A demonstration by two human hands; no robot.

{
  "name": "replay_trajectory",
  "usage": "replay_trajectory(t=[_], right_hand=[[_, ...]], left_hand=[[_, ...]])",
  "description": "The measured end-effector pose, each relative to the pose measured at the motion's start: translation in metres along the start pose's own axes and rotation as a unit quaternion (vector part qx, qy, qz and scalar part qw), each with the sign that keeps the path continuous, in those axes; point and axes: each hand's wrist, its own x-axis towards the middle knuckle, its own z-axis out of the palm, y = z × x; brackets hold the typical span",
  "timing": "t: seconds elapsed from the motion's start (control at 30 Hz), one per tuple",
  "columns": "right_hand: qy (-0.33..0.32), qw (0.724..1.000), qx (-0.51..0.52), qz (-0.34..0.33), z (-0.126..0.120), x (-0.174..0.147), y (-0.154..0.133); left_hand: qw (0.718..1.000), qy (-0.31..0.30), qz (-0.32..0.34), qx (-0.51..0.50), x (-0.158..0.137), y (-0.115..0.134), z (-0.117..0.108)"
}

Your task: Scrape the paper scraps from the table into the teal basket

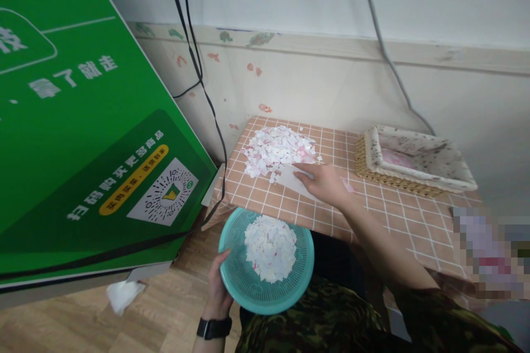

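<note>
My left hand [219, 281] grips the left rim of a round teal plastic colander [232, 287], held at the table's front edge. Inside the colander lies a heap of small white paper scraps [271, 248] with a few red bits. My right hand [321, 181] is closed on a flat white card [293, 181], which it holds low over the table. The card's far end touches or nearly touches a larger pile of torn white and pinkish paper pieces [279, 149] on the checked tablecloth. A few loose scraps lie around that pile.
A cloth-lined wicker basket [414, 162] stands on the brown checked tablecloth [397, 220] at the right, with something pink inside. To the left is a large green panel [103, 138] with a code. Black cords [211, 105] hang before the wall. A white bag [124, 293] lies on the floor.
</note>
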Motion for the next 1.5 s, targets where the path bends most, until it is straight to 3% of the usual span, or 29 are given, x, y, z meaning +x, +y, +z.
replay_trajectory(t=[0.13,0.3,0.63,0.87,1.03,1.2,1.3,1.4,1.5], right_hand=[[-0.015,1.000,-0.001,-0.013,0.000,-0.005,0.003],[0.004,0.998,-0.065,0.026,-0.005,-0.003,0.009],[0.019,0.999,0.012,0.030,0.011,-0.002,0.004],[0.003,1.000,0.009,0.019,0.009,-0.001,-0.003],[-0.006,0.999,-0.003,0.050,0.003,-0.006,0.000],[0.035,0.995,-0.018,0.091,-0.005,-0.018,0.012],[0.098,0.986,0.003,0.138,-0.007,-0.030,0.016],[0.164,0.966,0.054,0.191,0.004,-0.040,0.011],[0.182,0.955,0.101,0.210,0.025,-0.043,-0.001]], left_hand=[[1.000,-0.004,0.004,0.002,0.001,0.000,-0.002],[1.000,-0.011,0.000,-0.003,0.001,-0.001,-0.002],[1.000,-0.007,0.019,0.009,-0.001,0.000,0.002],[1.000,-0.013,0.009,0.004,-0.002,-0.001,0.001],[1.000,-0.010,0.006,0.001,0.000,-0.001,-0.001],[1.000,-0.014,-0.007,-0.004,0.001,-0.001,-0.002],[1.000,-0.009,-0.004,-0.004,0.002,-0.002,-0.003],[1.000,-0.002,-0.001,-0.002,0.003,-0.002,-0.003],[1.000,-0.006,-0.011,0.003,0.003,-0.002,-0.001]])
